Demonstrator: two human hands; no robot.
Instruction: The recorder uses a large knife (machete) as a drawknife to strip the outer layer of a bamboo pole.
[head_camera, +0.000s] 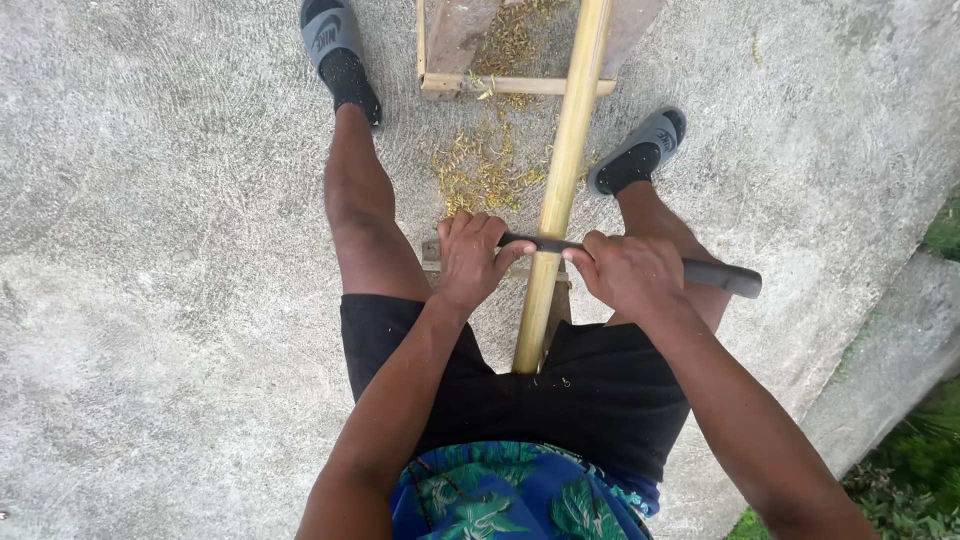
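Observation:
A long pale yellow bamboo pole (566, 150) runs from between my legs away over a low wooden bench (450, 50). A dark blade with a black handle (722, 277) lies crosswise on the pole. My left hand (470, 258) grips the blade's left end, just left of the pole. My right hand (625, 275) is closed on the handle side, just right of the pole. The blade's middle (545, 244) rests on the pole's top.
Yellow shavings (485, 170) lie scattered on the grey concrete floor (170, 250) under the bench. My feet wear grey slides (332, 35) with dark socks on either side of the pole. A concrete kerb (890, 350) and green plants lie at the right.

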